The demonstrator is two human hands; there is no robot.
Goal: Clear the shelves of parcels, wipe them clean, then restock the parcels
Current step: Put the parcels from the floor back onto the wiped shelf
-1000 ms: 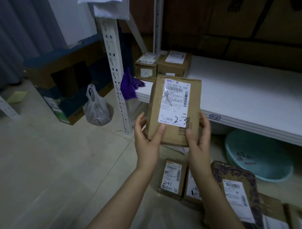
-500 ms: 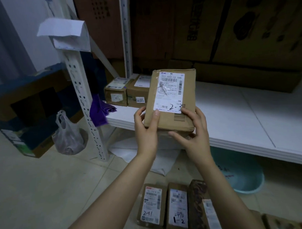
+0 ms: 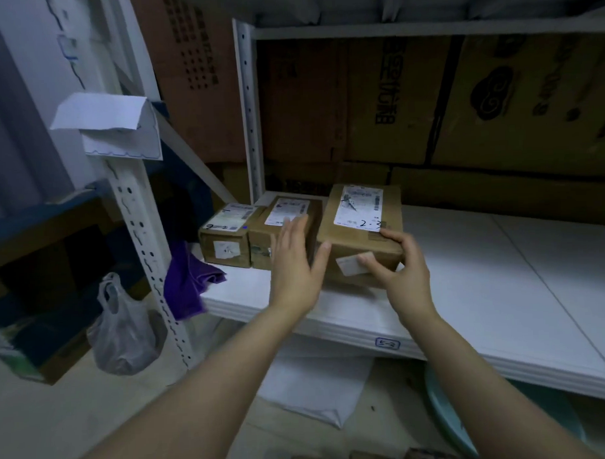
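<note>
Where the parcel [image 3: 361, 227] sits on the shelf [image 3: 467, 275], long axis running near to far, just right of a smaller parcel [image 3: 283, 212], the right hand [image 3: 403, 270] grips its near right corner and the left hand [image 3: 295, 264], fingers straight, flanks its left side.

Brown parcels [image 3: 359, 234], white shelf [image 3: 467, 275], purple cloth [image 3: 189, 281]

Both bare forearms stretched forward, side by side. The left hand [image 3: 295, 264] was flat, fingers straight and together, thumb spread; blurred, so contact was unclear. The right hand [image 3: 403, 270] curled fingers and thumb round a parcel [image 3: 359, 237] corner.
</note>
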